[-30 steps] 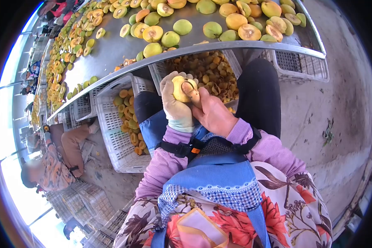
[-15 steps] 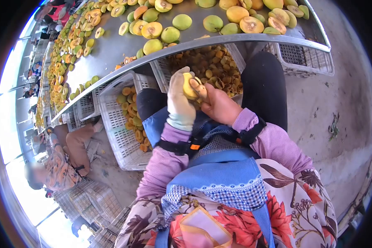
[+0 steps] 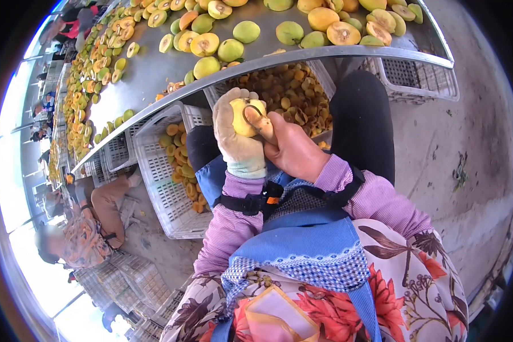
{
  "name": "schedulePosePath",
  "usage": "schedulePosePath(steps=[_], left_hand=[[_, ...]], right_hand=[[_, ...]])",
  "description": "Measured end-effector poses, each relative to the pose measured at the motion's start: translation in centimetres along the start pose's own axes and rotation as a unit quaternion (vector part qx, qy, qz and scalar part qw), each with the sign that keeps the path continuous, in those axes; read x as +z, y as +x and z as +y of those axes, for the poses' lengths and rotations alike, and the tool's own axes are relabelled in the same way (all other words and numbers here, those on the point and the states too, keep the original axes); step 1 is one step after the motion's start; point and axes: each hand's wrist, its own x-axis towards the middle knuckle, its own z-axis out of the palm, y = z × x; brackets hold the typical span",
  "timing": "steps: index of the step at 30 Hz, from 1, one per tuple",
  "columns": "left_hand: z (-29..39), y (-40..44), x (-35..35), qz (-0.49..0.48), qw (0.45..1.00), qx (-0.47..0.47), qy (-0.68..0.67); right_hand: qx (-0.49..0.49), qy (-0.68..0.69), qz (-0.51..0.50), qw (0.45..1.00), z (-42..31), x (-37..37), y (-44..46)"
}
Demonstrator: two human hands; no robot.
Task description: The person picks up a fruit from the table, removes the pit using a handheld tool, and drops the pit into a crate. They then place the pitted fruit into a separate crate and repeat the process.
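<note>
My left hand [image 3: 233, 134], in a pale work glove, is closed around a yellow fruit half [image 3: 245, 118] with its cut face turned toward my right hand. A thin, dark curved blade [image 3: 248, 108] loops over the brownish centre of that face. My bare right hand [image 3: 296, 145] grips the pitting tool that this blade seems to belong to; the fingers hide its handle. Both hands meet above my lap. Just beyond them, a crate [image 3: 324, 80] holds many orange-brown fruit pieces.
A metal-edged table [image 3: 256, 61] with whole and halved fruit crosses ahead. To the left stands a white crate [image 3: 154, 165] part-filled with fruit halves; another crate [image 3: 424, 85] is at the right. Further left sits another person [image 3: 88, 233].
Both hands have shifted slightly left, and the fruit half's cut face has turned more into view, with the curved blade on it. My right hand still grips the tool.
</note>
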Motion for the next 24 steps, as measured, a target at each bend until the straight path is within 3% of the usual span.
schedulePosePath(steps=[5, 8, 12, 13, 14, 15, 16, 19, 22, 24], left_hand=[[2.5, 0.2, 2.4, -0.021, 0.989, 0.097, 0.107], [4.7, -0.3, 4.1, -0.052, 0.998, 0.023, 0.019], [1.2, 1.3, 0.9, -0.067, 0.983, -0.136, -0.103], [0.9, 1.0, 0.6, -0.061, 0.983, -0.174, -0.015], [-0.1, 1.4, -1.0, -0.068, 0.972, -0.225, -0.028], [-0.7, 2.0, -2.6, -0.064, 0.962, -0.264, -0.042], [-0.5, 2.5, -3.2, -0.062, 0.950, -0.300, -0.056], [0.2, 3.6, -4.4, -0.084, 0.933, -0.307, -0.169], [0.2, 4.6, -5.3, -0.071, 0.927, -0.296, -0.222], [0.2, 4.5, -5.5, -0.095, 0.935, -0.279, -0.197]], right_hand=[[-0.022, 0.010, 0.008, 1.000, -1.7, -1.0, 0.4], [-0.025, 0.016, 0.023, 0.999, -2.2, -1.0, 0.0], [0.000, -0.025, 0.016, 1.000, 1.0, -0.9, 0.7], [0.008, -0.041, 0.006, 0.999, 2.5, -0.9, 0.9], [0.011, -0.056, -0.006, 0.998, 2.7, -1.0, 1.0], [0.078, -0.049, -0.071, 0.993, 2.4, -1.0, 1.0], [0.059, -0.045, -0.070, 0.995, 2.4, -0.7, 1.1], [0.041, -0.027, -0.084, 0.995, 2.1, -0.3, 1.0], [0.041, 0.030, 0.054, 0.997, 2.4, -0.3, 1.3], [0.016, 0.010, 0.082, 0.996, 2.2, -1.1, 2.2]])
